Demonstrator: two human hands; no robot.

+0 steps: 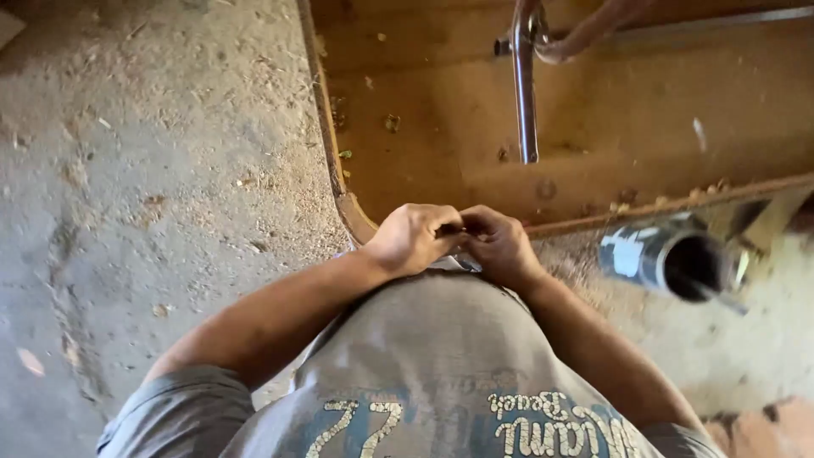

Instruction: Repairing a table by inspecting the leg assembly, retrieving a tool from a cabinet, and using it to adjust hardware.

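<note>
Both my hands meet in front of my belly, just above the hem of my grey shirt [441, 356]. My left hand [414, 237] and my right hand [500, 244] have their fingers curled and touching each other, pinching something small and dark between them; what it is I cannot tell. They hover over the near corner of a brown wooden board [441, 127] with a dark rim.
A metal pipe [526, 93] with a bent rod lies on the board. A dark cylindrical can [670, 259], open end toward me, rests at the right under the board's edge. Dusty concrete floor [153, 170] with wood chips lies to the left.
</note>
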